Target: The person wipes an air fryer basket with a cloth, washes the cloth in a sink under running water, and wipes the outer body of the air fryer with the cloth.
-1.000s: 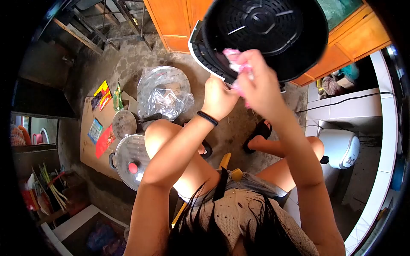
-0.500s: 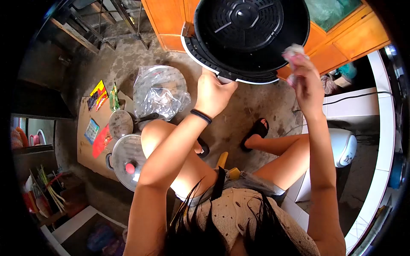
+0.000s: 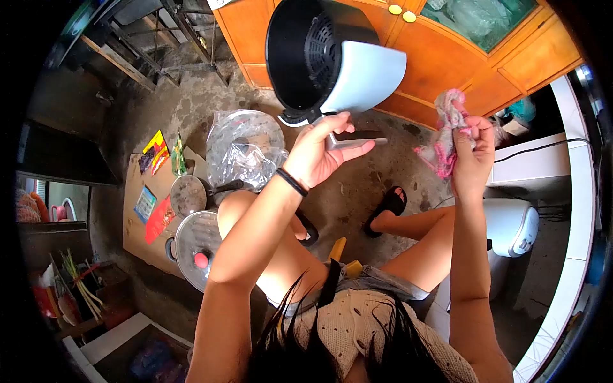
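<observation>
My left hand [image 3: 319, 150] holds the handle of an air fryer basket [image 3: 373, 75], thumb and fingers on either side of it. The basket is tilted, its black open mouth to the left and its pale blue front to the right. Inside, a round slotted plate [image 3: 321, 50] shows in part. In my right hand [image 3: 473, 156] is a crumpled pink-and-white cloth [image 3: 445, 137], pinched between thumb and fingers, apart from the basket. The pale blue air fryer body [image 3: 511, 226] stands to the right, beside my leg.
An orange wooden cabinet [image 3: 440, 70] stands ahead. To the left, a plastic-wrapped round item [image 3: 246, 143], a glass lid [image 3: 198, 246], a small pan [image 3: 188, 196] and several packets lie by a cardboard sheet [image 3: 137, 214]. A black cable [image 3: 536, 145] crosses the white tiled ledge [image 3: 575, 217] at right.
The basket has turned, so its pale blue front now shows and its mouth faces left. My right hand with the cloth has moved slightly down and away from the rim.
</observation>
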Available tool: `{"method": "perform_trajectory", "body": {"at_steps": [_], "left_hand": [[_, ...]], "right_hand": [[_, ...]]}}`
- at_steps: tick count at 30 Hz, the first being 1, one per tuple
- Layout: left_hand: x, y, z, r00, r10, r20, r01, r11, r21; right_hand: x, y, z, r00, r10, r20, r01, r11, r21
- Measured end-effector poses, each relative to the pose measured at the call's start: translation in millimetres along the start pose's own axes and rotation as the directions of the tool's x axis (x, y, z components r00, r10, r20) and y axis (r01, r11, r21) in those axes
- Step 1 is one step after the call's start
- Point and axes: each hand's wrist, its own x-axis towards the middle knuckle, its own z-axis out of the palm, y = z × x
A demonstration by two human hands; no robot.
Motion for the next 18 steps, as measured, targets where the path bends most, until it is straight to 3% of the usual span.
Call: {"method": "perform_trajectory", "body": {"at_steps": [3, 4, 11, 14, 15, 16, 17, 18], "left_hand": [[-2.8, 7.1, 1.2, 0.983, -0.075, 0.167, 0.092, 0.991, -0.096], [-4.7, 6.8, 7.2, 0.987, -0.063, 0.146, 0.073, 0.995, -0.067], [-4.7, 7.9, 4.7, 0.921, -0.082, 0.380, 0.155, 0.974, -0.166], [-7.3, 10.1, 7.5, 0.918, -0.110, 0.382, 0.215, 0.945, -0.245], [-7.2, 9.9, 7.6, 0.918, -0.113, 0.379, 0.218, 0.945, -0.246], [-6.9, 9.0, 8.2, 0.916, -0.112, 0.386, 0.212, 0.950, -0.229], [-6.4, 6.1, 1.1, 0.918, -0.095, 0.385, 0.185, 0.961, -0.206], [-5.9, 3.1, -6.0, 0.920, -0.077, 0.383, 0.158, 0.970, -0.184]], "right_hand": [[-5.0, -2.4, 6.5, 0.996, 0.080, 0.050, -0.086, 0.987, 0.134], [-5.1, -2.3, 6.8, 0.998, 0.051, 0.035, -0.054, 0.996, 0.064], [-0.9, -27.3, 19.9, 0.997, -0.061, 0.050, 0.054, 0.989, 0.136], [1.0, -48.1, 37.8, 0.984, -0.141, 0.112, 0.135, 0.989, 0.060], [1.4, -55.6, 42.9, 0.954, -0.202, 0.223, 0.213, 0.977, -0.024], [17.3, -57.0, 55.0, 0.768, -0.499, 0.401, 0.567, 0.821, -0.065], [19.1, -73.0, 64.0, 0.616, -0.527, 0.585, 0.744, 0.634, -0.213], [21.3, -75.0, 78.3, 0.549, -0.498, 0.671, 0.720, 0.689, -0.077]]}}
